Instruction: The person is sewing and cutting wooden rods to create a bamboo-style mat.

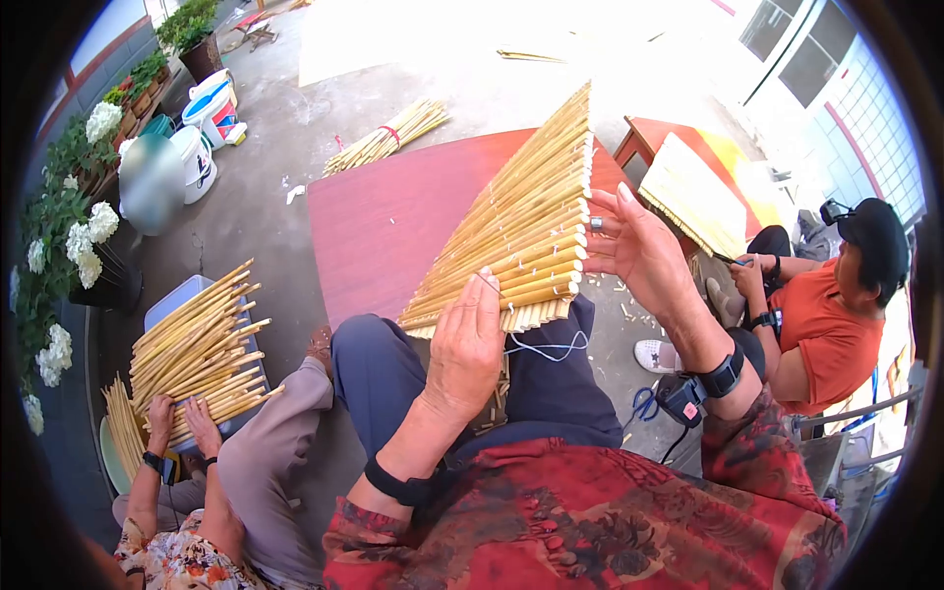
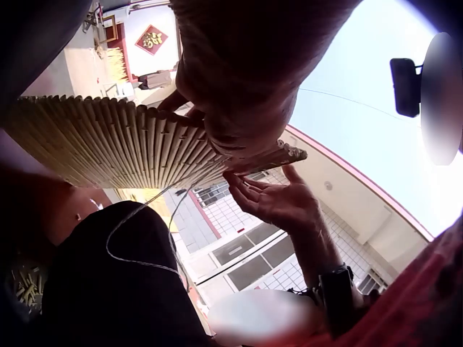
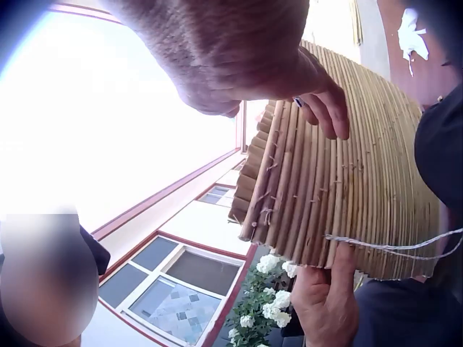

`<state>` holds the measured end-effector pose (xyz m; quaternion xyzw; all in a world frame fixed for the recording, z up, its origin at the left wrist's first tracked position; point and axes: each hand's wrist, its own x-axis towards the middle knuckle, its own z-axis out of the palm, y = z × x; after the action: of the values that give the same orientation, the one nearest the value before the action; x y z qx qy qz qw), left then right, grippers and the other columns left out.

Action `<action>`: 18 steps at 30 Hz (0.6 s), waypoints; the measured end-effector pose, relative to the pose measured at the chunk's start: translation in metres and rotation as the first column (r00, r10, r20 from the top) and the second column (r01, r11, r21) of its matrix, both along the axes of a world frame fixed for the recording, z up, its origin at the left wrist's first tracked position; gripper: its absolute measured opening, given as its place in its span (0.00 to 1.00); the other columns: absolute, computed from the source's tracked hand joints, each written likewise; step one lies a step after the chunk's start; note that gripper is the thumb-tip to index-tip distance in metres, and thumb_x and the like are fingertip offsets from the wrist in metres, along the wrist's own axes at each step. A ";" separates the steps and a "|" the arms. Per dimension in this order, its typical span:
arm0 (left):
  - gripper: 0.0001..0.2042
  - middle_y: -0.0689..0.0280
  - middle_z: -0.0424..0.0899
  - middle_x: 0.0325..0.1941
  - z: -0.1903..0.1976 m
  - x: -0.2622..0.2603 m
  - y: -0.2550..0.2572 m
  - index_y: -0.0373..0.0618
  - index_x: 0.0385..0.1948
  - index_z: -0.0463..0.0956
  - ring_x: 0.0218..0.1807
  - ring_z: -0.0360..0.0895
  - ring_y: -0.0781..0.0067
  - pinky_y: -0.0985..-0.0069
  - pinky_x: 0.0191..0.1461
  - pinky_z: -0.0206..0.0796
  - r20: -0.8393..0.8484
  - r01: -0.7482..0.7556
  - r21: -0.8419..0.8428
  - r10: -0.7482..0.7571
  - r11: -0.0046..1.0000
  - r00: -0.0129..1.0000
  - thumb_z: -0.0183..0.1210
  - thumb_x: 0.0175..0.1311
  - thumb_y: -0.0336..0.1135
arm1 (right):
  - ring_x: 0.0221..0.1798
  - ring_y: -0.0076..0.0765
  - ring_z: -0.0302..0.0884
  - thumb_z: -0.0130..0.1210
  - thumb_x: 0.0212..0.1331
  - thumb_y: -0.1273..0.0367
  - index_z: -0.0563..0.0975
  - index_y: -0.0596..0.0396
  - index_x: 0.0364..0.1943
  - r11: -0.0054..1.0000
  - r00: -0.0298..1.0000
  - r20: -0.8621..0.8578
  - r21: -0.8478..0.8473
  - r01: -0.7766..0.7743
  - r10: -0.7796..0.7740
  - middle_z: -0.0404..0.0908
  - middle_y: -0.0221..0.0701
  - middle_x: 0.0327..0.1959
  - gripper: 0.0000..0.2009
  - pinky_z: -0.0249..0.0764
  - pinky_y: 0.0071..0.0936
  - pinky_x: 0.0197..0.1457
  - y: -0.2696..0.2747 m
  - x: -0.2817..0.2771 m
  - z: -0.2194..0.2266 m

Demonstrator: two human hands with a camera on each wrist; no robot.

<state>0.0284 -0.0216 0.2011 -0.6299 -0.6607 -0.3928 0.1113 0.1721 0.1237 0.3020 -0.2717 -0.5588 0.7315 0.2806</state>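
A mat of straight yellow stalks [image 1: 521, 221], bound side by side with thread, stands tilted above the lap in the head view. The left hand [image 1: 466, 344] grips its lower edge, thumb and fingers on either side. At the mat's right edge, the right hand [image 1: 644, 246] has its fingers spread and extended against the stalk ends, a ring on one finger. Loose white string [image 1: 551, 346] hangs under the mat; in the right wrist view the string [image 3: 405, 248] runs from the stalks beside the left hand [image 3: 327, 307].
A red table [image 1: 364, 231] stands beyond the mat, with a tied stalk bundle [image 1: 388, 136] behind it. At lower left another person's hands rest on loose stalks [image 1: 197, 354]. A person in orange [image 1: 836, 329] sits at right by another mat [image 1: 696, 192]. Blue-handled scissors [image 1: 644, 403] lie near the right knee.
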 end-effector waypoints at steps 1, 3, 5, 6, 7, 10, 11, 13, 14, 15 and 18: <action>0.22 0.46 0.70 0.50 0.001 -0.005 0.003 0.28 0.50 0.62 0.54 0.70 0.53 0.65 0.55 0.62 -0.038 0.009 -0.005 -0.009 1.000 0.999 0.50 0.49 0.22 | 0.43 0.35 0.75 0.48 0.59 0.55 0.64 0.60 0.52 1.000 1.000 0.015 -0.009 -0.009 0.009 0.72 0.40 0.46 0.24 0.74 0.33 0.43 -0.002 0.002 -0.003; 0.20 0.48 0.70 0.51 -0.004 -0.011 0.009 0.30 0.49 0.62 0.54 0.69 0.54 0.63 0.56 0.60 -0.107 0.040 -0.033 -0.044 0.999 0.993 0.47 0.51 0.23 | 0.44 0.35 0.75 0.52 0.56 0.59 0.65 0.59 0.51 0.999 0.997 0.079 -0.030 0.015 -0.013 0.72 0.38 0.47 0.22 0.73 0.34 0.44 -0.006 0.003 -0.010; 0.20 0.50 0.69 0.53 -0.013 -0.019 0.007 0.31 0.50 0.62 0.56 0.67 0.54 0.61 0.57 0.58 -0.164 0.066 -0.078 -0.078 0.995 0.983 0.47 0.51 0.23 | 0.45 0.36 0.75 0.51 0.56 0.65 0.65 0.60 0.51 0.985 1.000 0.017 -0.173 0.020 -0.017 0.72 0.39 0.47 0.20 0.73 0.35 0.44 -0.007 0.005 -0.029; 0.21 0.51 0.68 0.54 -0.016 -0.023 0.005 0.33 0.50 0.63 0.57 0.66 0.54 0.59 0.58 0.56 -0.200 0.083 -0.130 -0.109 0.988 0.974 0.48 0.51 0.23 | 0.45 0.37 0.75 0.50 0.57 0.67 0.65 0.60 0.51 0.966 1.000 -0.006 -0.258 0.016 -0.018 0.72 0.39 0.47 0.19 0.73 0.36 0.44 -0.007 0.007 -0.037; 0.21 0.51 0.68 0.54 -0.019 -0.027 0.002 0.33 0.50 0.63 0.57 0.66 0.54 0.59 0.58 0.56 -0.211 0.081 -0.140 -0.109 0.987 0.971 0.48 0.51 0.23 | 0.45 0.37 0.75 0.50 0.57 0.67 0.65 0.60 0.51 0.964 1.000 -0.018 -0.267 0.012 -0.017 0.72 0.39 0.47 0.19 0.73 0.36 0.44 -0.011 0.005 -0.045; 0.22 0.53 0.64 0.58 -0.021 -0.034 -0.004 0.37 0.52 0.63 0.61 0.60 0.54 0.55 0.61 0.51 -0.332 -0.143 -0.147 0.088 0.979 0.939 0.48 0.51 0.23 | 0.48 0.43 0.73 0.46 0.57 0.74 0.65 0.62 0.49 0.943 0.992 -0.096 -0.329 0.043 -0.078 0.72 0.42 0.48 0.15 0.73 0.40 0.47 -0.020 -0.005 -0.061; 0.22 0.54 0.62 0.59 -0.023 -0.034 -0.006 0.39 0.52 0.63 0.62 0.58 0.54 0.55 0.62 0.49 -0.278 -0.214 -0.143 0.168 0.966 0.946 0.49 0.51 0.23 | 0.48 0.43 0.73 0.46 0.56 0.75 0.65 0.63 0.49 0.935 0.989 -0.130 -0.355 0.023 -0.074 0.72 0.42 0.48 0.16 0.73 0.41 0.48 -0.023 -0.010 -0.067; 0.22 0.52 0.59 0.61 -0.030 -0.033 -0.012 0.40 0.52 0.63 0.63 0.55 0.52 0.56 0.62 0.48 -0.031 -0.313 -0.159 0.312 0.936 0.949 0.49 0.51 0.23 | 0.48 0.43 0.73 0.46 0.55 0.75 0.64 0.63 0.50 0.914 0.986 -0.152 -0.405 0.004 -0.072 0.71 0.41 0.48 0.16 0.73 0.40 0.48 -0.029 -0.022 -0.078; 0.22 0.52 0.59 0.61 -0.033 -0.030 -0.020 0.40 0.52 0.63 0.63 0.55 0.52 0.56 0.62 0.48 -0.041 -0.320 -0.159 0.317 0.934 0.947 0.49 0.51 0.23 | 0.47 0.42 0.73 0.46 0.55 0.76 0.64 0.62 0.50 0.902 0.988 -0.140 -0.432 0.004 -0.071 0.71 0.40 0.48 0.17 0.73 0.38 0.48 -0.032 -0.028 -0.084; 0.19 0.51 0.61 0.59 -0.038 -0.026 -0.030 0.39 0.51 0.63 0.61 0.58 0.52 0.57 0.60 0.53 0.165 -0.340 -0.165 0.365 0.926 0.916 0.49 0.54 0.25 | 0.49 0.43 0.72 0.46 0.54 0.77 0.64 0.62 0.50 0.892 0.986 -0.146 -0.453 0.007 -0.082 0.70 0.41 0.49 0.17 0.73 0.41 0.49 -0.035 -0.032 -0.092; 0.17 0.49 0.66 0.55 -0.061 -0.019 -0.052 0.36 0.51 0.63 0.57 0.64 0.52 0.57 0.55 0.60 0.828 -0.195 -0.241 0.306 0.951 0.469 0.48 0.59 0.28 | 0.50 0.43 0.71 0.46 0.53 0.77 0.64 0.62 0.50 0.864 0.984 -0.144 -0.503 0.021 -0.108 0.69 0.41 0.50 0.17 0.72 0.43 0.50 -0.044 -0.043 -0.118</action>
<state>0.0099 -0.0731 0.1406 -0.2541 -0.7344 -0.5936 -0.2090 0.1296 0.0794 0.1844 -0.2914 -0.3159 0.8613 0.2711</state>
